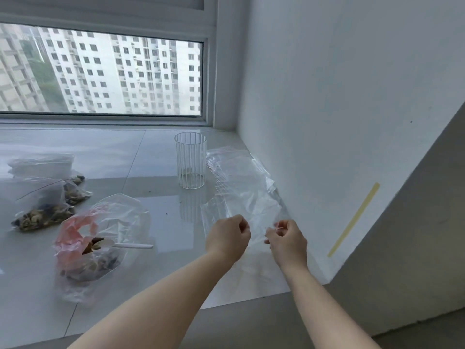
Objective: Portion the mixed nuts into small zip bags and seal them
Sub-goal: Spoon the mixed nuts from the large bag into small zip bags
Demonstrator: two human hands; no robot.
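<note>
Both hands are held over the right part of the glossy white bench [156, 157], near its front edge. The left hand [227, 236] is curled, fingertips pinched on the near edge of an empty clear zip bag [221, 210]. The right hand [286, 239] is curled too, thumb and forefinger pinched on the same bag's edge, just right of the left hand. The bag is stretched between the two hands and extends away from them toward the window; whether its mouth is parted cannot be told.

A loose pile of more empty zip bags [236, 172] is seen just beyond the held bag, lying along the wall at the right. A ribbed clear glass [190, 159] is stood upright just left of that pile, past the hands; only a trace of residue is visible at its bottom.

The mixed nuts are found well to the left of the left hand: a large clear supply bag [105, 238] with pink print lies open, nuts settled in its lower part, and a white plastic spoon [123, 245] is laid in its mouth with the handle pointing right, toward the hands. Two small filled bags [47, 207] are lying further left, nuts bunched in their near ends. Behind those, a flat packet of clear plastic [40, 165] is set.

A strip of yellowish tape [354, 219] is stuck on the right wall.
</note>
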